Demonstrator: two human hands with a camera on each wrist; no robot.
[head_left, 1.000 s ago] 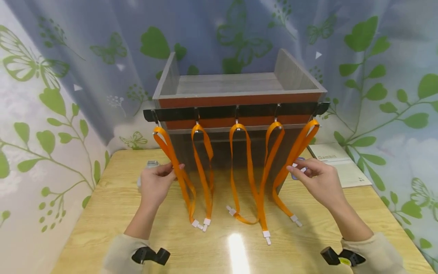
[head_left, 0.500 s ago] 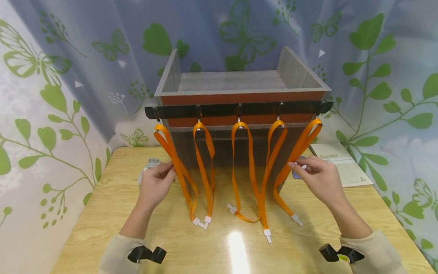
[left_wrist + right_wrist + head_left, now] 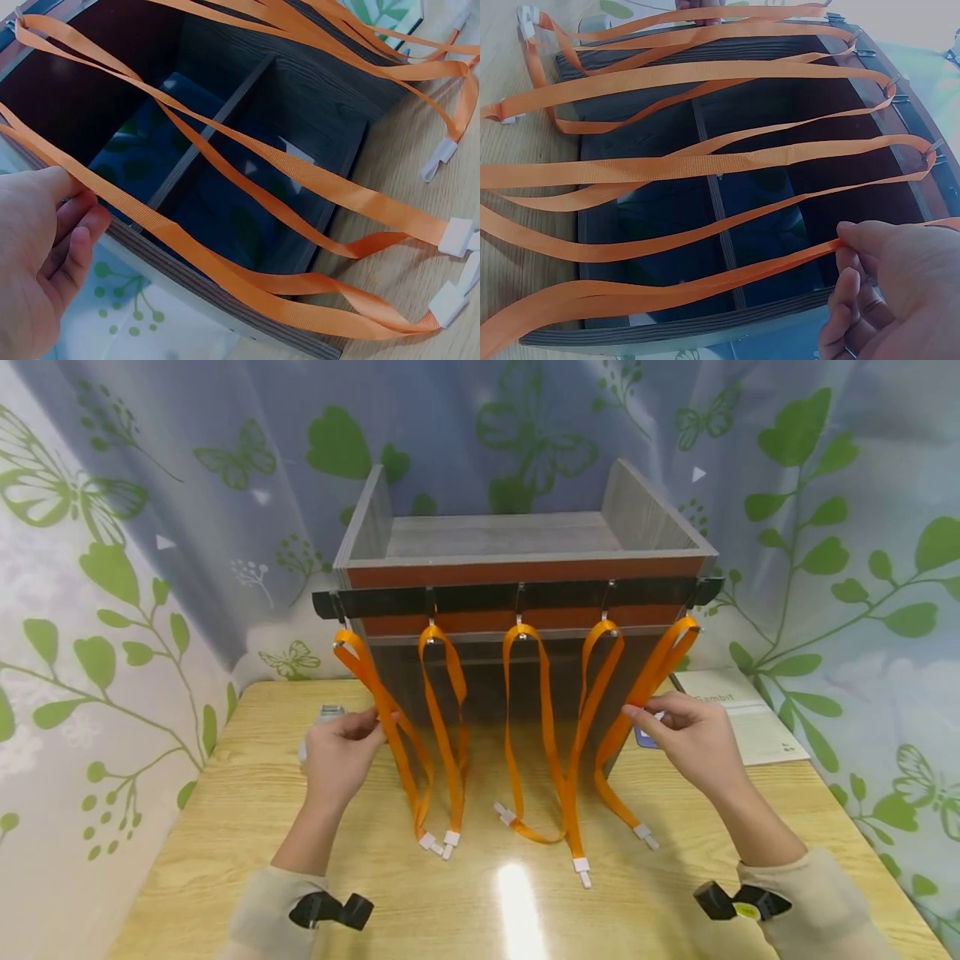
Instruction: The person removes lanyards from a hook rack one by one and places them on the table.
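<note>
In the head view, my left hand pinches the leftmost orange lanyard partway down its strap. On the other side my right hand pinches the rightmost orange lanyard between thumb and forefinger. Several orange lanyards hang from hooks on a black rail, their white end clips lying on the table. The left wrist view shows the left thumb against the held strap. In the right wrist view, thumb and forefinger close on the doubled strap.
The rail runs across the front of a grey and red-brown wooden shelf box. A divider splits its dark lower opening. At right lie a notebook and a small blue card. A grey object stands behind my left hand.
Both hands stay on the outer lanyards. The left fingertips shift slightly at the strap, and the head view moves a little; the lanyards hang much as before.
</note>
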